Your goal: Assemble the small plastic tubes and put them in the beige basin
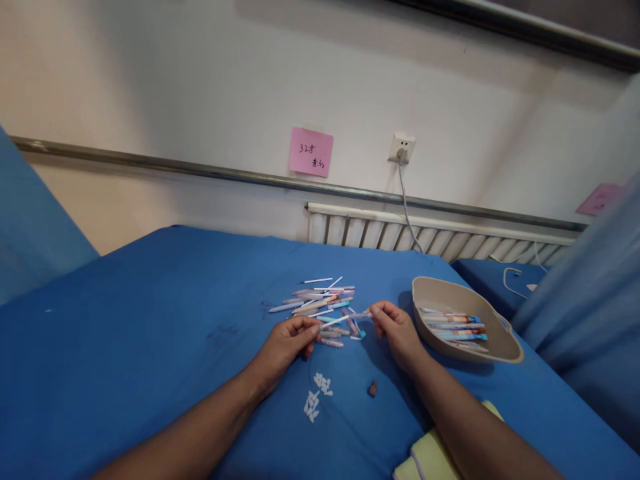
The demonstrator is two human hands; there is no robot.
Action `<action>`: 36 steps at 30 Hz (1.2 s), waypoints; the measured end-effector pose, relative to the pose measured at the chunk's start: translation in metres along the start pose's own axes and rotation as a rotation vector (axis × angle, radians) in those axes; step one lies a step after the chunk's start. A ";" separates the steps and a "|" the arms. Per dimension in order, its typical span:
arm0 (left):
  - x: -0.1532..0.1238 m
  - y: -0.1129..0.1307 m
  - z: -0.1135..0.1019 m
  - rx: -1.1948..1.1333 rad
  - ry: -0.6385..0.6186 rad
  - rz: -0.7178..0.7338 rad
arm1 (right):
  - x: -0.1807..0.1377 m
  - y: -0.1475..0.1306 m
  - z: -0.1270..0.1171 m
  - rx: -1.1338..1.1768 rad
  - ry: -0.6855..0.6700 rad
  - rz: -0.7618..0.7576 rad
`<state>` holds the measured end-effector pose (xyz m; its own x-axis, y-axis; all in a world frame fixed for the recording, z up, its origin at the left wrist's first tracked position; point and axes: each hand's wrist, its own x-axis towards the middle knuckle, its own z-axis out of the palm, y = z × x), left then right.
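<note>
Between thumb and finger, my left hand [290,343] pinches the near end of a thin white pen refill [334,321]. My right hand [397,330] grips the far end of a clear, patterned pen barrel [359,315], in line with the refill. Their ends meet; how deep the refill sits inside is too small to tell. Behind and partly under both hands lies a loose pile of pens [315,305] and white refills. Nearer to me are two small clusters of white pieces, perhaps caps [311,403], and a small brown lump [373,389].
A beige plastic basin [505,352] holding several pens stands to the right on the blue-covered table [150,347]. A folded yellow cloth [431,455] lies under my right forearm. A radiator [365,230] and a wall socket with a plugged cable [401,148] are behind. Blue curtains hang at both sides.
</note>
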<state>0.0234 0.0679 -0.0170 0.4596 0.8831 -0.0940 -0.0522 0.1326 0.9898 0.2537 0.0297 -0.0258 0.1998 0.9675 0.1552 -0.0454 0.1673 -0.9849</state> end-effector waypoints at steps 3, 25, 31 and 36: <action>0.000 -0.002 -0.001 0.023 -0.001 0.003 | 0.000 -0.001 0.000 -0.019 -0.004 0.004; -0.010 0.013 0.010 0.169 0.019 -0.036 | -0.021 -0.006 0.026 -0.175 -0.173 -0.002; -0.012 0.013 0.010 0.122 -0.007 -0.051 | -0.021 -0.005 0.028 -0.119 -0.173 0.018; -0.011 0.010 0.009 0.173 0.001 -0.005 | -0.022 -0.001 0.029 -0.196 -0.187 0.035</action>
<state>0.0261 0.0550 -0.0050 0.4591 0.8828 -0.0992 0.1038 0.0577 0.9929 0.2208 0.0137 -0.0255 0.0163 0.9933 0.1142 0.1454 0.1106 -0.9832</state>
